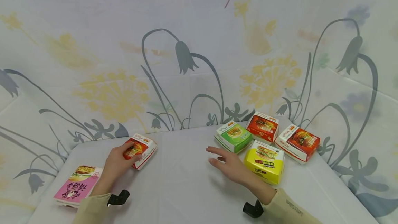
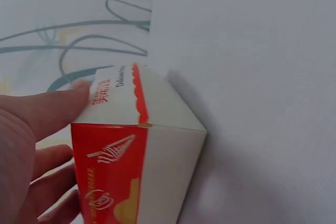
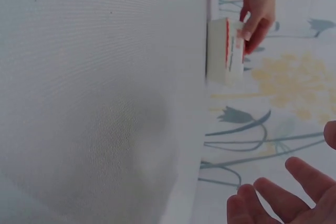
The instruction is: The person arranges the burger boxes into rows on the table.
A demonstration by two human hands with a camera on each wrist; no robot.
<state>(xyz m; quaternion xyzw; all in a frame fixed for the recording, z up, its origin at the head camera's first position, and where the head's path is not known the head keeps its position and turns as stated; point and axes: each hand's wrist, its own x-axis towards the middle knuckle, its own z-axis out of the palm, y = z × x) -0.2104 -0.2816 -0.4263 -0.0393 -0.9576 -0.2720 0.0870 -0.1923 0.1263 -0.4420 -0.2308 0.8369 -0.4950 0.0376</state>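
Note:
On the left side of the table, my left hand (image 1: pixel 116 161) holds a red and white burger box (image 1: pixel 146 148) with thumb and fingers spread across it. In the left wrist view the thumb lies on one face of this box (image 2: pixel 113 166), the fingers along another. My right hand (image 1: pixel 230 167) hovers over the table with loosely extended fingers and nothing in them. Nearest to it are a green burger box (image 1: pixel 234 137) and a yellow burger box (image 1: pixel 265 161). In the right wrist view, the right-hand fingers (image 3: pixel 281 195) show at the lower right corner.
A pink burger box (image 1: pixel 74 187) lies at the left, beside the left forearm. Two more red burger boxes, one at the back (image 1: pixel 262 127) and one farther right (image 1: pixel 297 142), stand by the green and yellow ones. Behind the white table (image 1: pixel 177 182) hangs a flower-patterned cloth (image 1: pixel 199 78).

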